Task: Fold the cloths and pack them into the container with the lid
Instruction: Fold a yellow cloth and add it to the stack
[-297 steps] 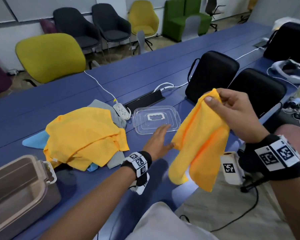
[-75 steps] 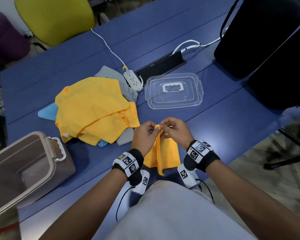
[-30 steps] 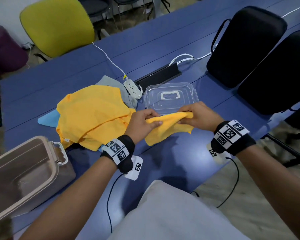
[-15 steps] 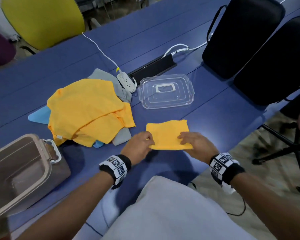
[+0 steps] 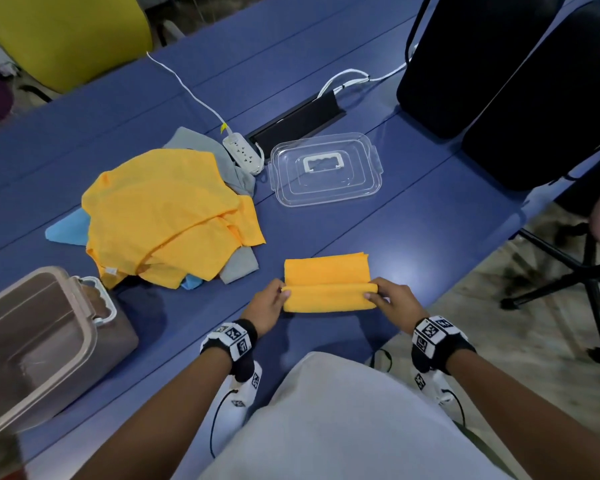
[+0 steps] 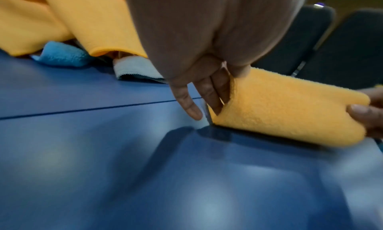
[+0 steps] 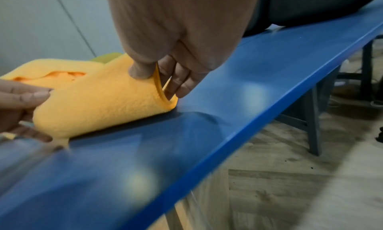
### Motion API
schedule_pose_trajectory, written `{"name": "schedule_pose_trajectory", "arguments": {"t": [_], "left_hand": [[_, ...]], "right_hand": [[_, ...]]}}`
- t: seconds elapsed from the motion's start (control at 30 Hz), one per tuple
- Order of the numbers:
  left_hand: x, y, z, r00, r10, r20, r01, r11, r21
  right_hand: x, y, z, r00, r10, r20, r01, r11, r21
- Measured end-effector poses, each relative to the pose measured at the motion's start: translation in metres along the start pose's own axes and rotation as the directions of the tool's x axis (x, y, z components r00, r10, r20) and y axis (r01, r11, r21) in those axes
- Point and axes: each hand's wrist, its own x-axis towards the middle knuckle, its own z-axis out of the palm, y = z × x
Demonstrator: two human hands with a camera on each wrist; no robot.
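Orange cloth (image 5: 328, 284) lies on the surface (image 5: 413, 216), long axis left-right, directly ahead of me. Left hand (image 5: 265, 304) fingers pinch its left end, right hand (image 5: 394, 303) fingers its right; near edge lifted, fold goes away from me. Container (image 5: 32, 344) sits far left, nearer my left hand.

Bystanders on and around the blue counter

A white power strip (image 5: 242, 156) lies on the blue counter (image 5: 413, 233), its white cable (image 5: 184, 85) running off toward the far edge. Just behind it a black cable hatch (image 5: 300, 121) stands propped open, with more white cable (image 5: 347, 77) looped beside it. Two black cases (image 5: 520, 81) stand at the right end. A yellow chair (image 5: 66, 32) sits beyond the counter, and a black chair base (image 5: 575, 271) stands on the wood-pattern floor (image 5: 520, 341).
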Motion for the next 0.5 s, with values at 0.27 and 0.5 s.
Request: {"name": "schedule_pose_trajectory", "arguments": {"t": [0.27, 0.5], "left_hand": [[0.051, 0.006, -0.009, 0.979, -0.204, -0.031, 0.203, 0.979, -0.037], [0.067, 0.006, -0.006, 0.965, -0.258, -0.045, 0.255, 0.964, -0.072]], "right_hand": [[0.058, -0.023, -0.002, 0.972, 0.232, -0.031, -0.231, 0.973, 0.029], [0.084, -0.028, 0.004, 0.932, 0.345, -0.115, -0.358, 0.924, -0.133]]}}
